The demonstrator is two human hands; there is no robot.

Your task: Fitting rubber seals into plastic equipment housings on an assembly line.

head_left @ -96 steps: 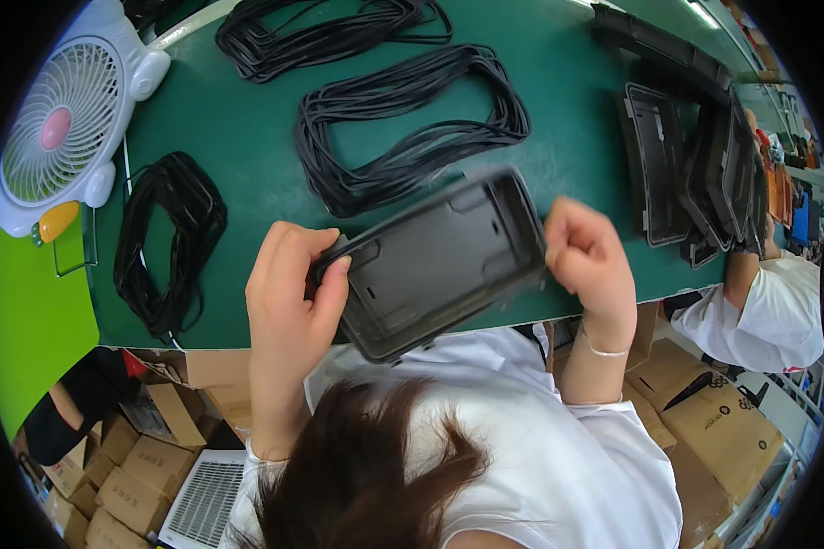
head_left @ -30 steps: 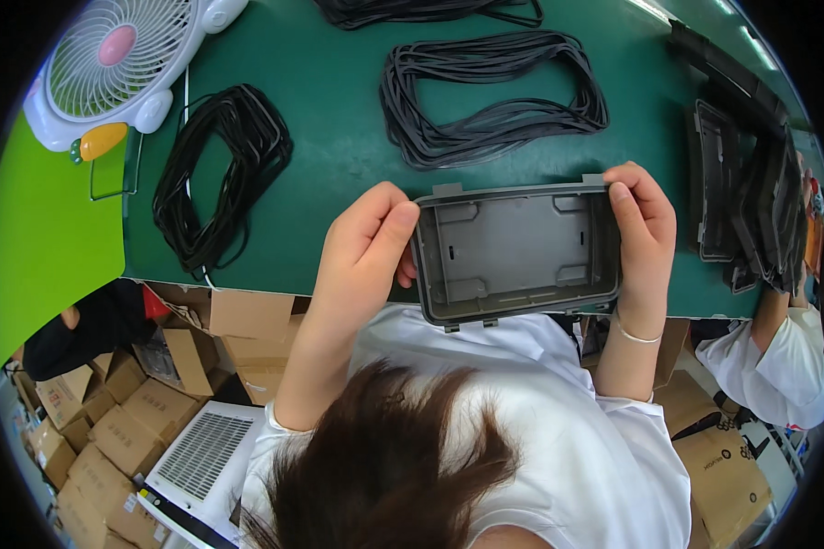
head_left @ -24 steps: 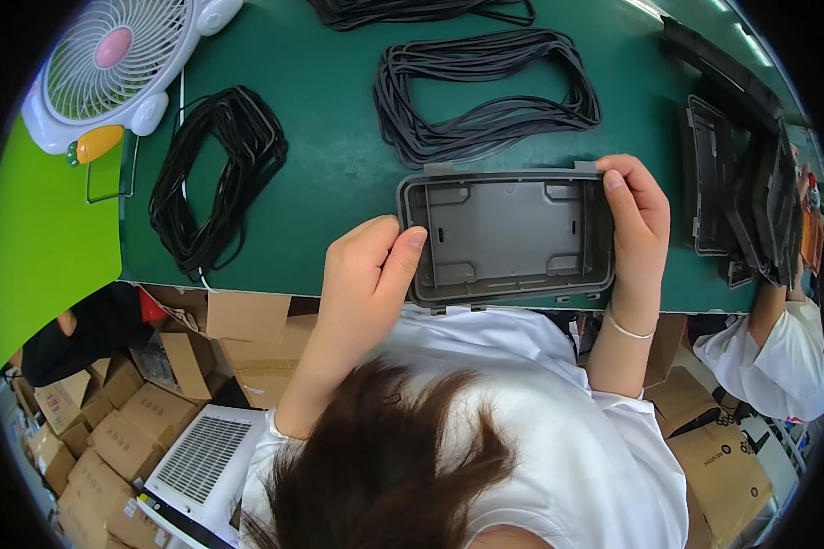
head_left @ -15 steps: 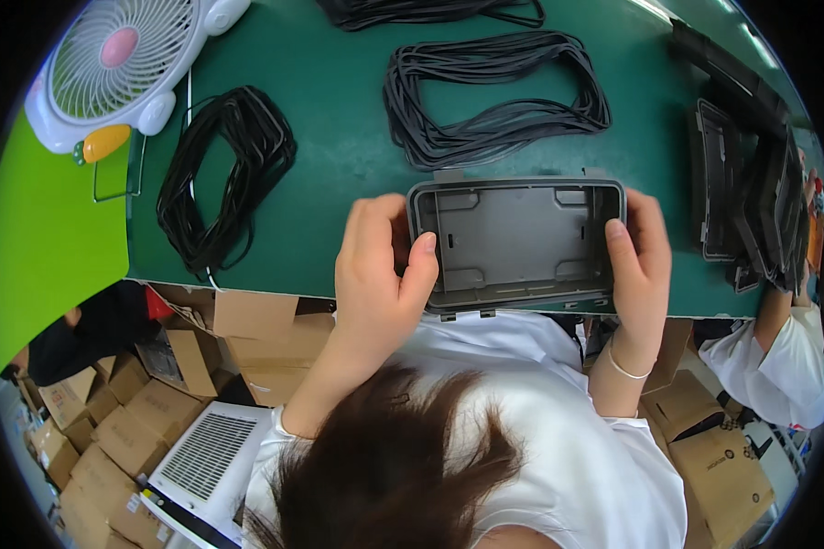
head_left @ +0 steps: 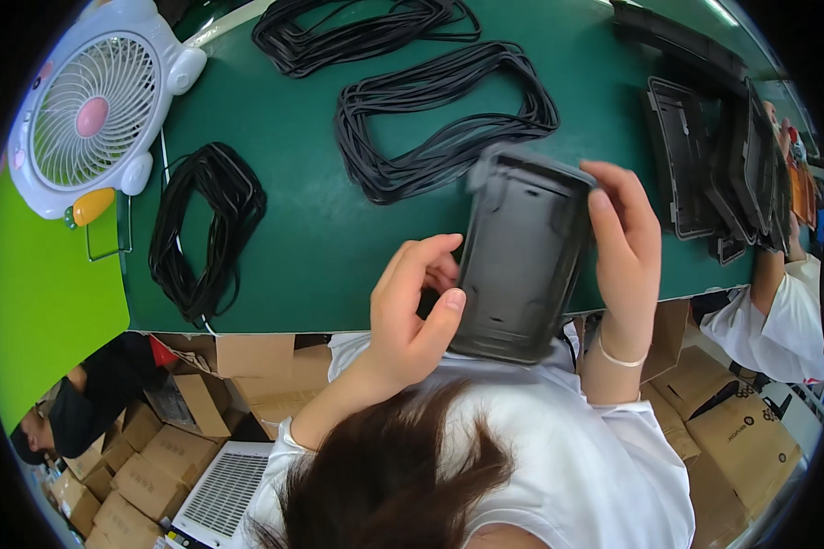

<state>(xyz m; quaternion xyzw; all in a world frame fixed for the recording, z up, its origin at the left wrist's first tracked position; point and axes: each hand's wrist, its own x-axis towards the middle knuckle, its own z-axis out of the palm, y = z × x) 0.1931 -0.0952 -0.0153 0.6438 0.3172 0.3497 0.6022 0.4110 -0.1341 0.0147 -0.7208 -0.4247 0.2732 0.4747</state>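
A dark grey plastic box (head_left: 522, 261), shallow and with its hollow inside facing up, is turned upright lengthwise above the front edge of the table. My right hand (head_left: 630, 247) grips its upper right side, thumb on the rim and fingers behind. Beside the lower left side of the box is my left hand (head_left: 407, 311), its fingers curved and thumb apart. Its fingertips are close to the rim; whether they touch it I cannot tell. Just beyond the box lies a coil of dark grey cord (head_left: 439, 119).
The green tabletop (head_left: 302, 247) also bears a black cord coil (head_left: 206, 229) at left and another coil (head_left: 357, 32) at the back. A white fan (head_left: 92, 114) stands far left. Similar dark boxes (head_left: 687, 156) are piled at right, near another person's sleeve (head_left: 778, 316). Cardboard boxes (head_left: 160, 457) lie below.
The box has turned from lying crosswise to standing lengthwise, swinging round in my right hand. My left hand has come off its left end and loosened. The view has shifted somewhat.
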